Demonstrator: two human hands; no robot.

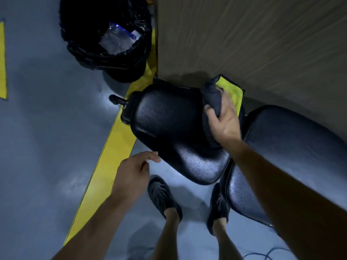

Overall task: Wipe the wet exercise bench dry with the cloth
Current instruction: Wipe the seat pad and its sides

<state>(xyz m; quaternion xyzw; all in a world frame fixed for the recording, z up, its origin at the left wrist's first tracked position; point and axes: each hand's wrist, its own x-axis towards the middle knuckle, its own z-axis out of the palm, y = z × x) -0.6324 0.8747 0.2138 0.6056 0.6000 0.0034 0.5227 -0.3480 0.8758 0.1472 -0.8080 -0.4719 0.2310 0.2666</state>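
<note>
A: Cloth (211,102) first: where is it, and who has it?

B: Right hand (224,121) grips it, fingers curled around a bunched grey fold, with a yellow side showing just beyond the knuckles. It is pressed on the far end of the seat (169,124), the end by the wall (244,38).

A: And the other hand?

B: Left hand (134,171) holds nothing, fingers loosely bent, tips touching or just off the seat's near left edge (too close to call).

A: Which way does the wet part lie?

B: Toward the wrist and body from the right hand. The near lobe of the seat glistens with fine droplets, while the patch left of the cloth looks duller. The seat's long axis runs from the knob (116,100) end, far left of the hand, down to that wet lobe, so I judge the next stroke should pull back along it. Right hand is nearer the work; the left can steady the edge.

A: Anything else wet?

B: Backrest (293,147), right of the forearm, also shines in places, not yet covered I'd say.

A: Room around?

B: Grey floor (47,128) with a yellow stripe (112,147) under the left hand, a lined bin (109,34) well beyond it, and a cable (266,254) near the feet worth minding
</note>
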